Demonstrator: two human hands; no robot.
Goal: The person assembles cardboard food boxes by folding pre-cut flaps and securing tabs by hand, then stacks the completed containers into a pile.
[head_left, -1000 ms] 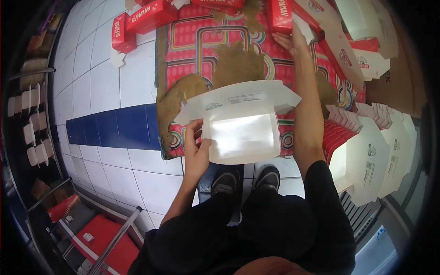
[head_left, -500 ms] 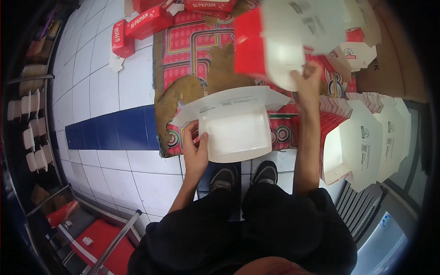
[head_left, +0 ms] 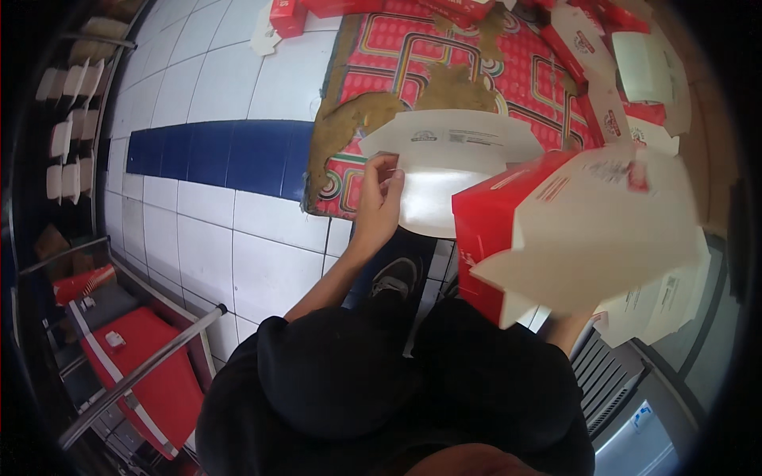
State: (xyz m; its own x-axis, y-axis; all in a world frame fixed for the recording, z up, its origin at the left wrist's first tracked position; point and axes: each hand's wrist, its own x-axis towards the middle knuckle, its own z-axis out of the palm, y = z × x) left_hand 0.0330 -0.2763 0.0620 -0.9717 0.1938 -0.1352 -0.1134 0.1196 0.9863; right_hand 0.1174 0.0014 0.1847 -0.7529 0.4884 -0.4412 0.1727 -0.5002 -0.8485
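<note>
My left hand (head_left: 382, 190) pinches the left wall of an open paper food box (head_left: 432, 198). That box has a white inside, and its printed lid flap (head_left: 460, 139) stands up at the far side. On the right, a second food box (head_left: 603, 222), red outside with pale flaps, is held up in the air and tilted, covering part of the first one. My right forearm (head_left: 567, 329) runs up behind this raised box. It hides my right hand and fingers.
A worn mat (head_left: 540, 103) with a red pattern lies ahead. More red boxes (head_left: 460, 9) sit along its far edge and right side. Nested boxes (head_left: 655, 305) stand at the right, partly covered. A rack with a metal rail (head_left: 151, 373) is at lower left, beside the white floor tiles (head_left: 266, 238).
My right hand has brought the red and white box from the far side down and nearer on the right. My left hand stays on the open box. The whole view has shifted.
</note>
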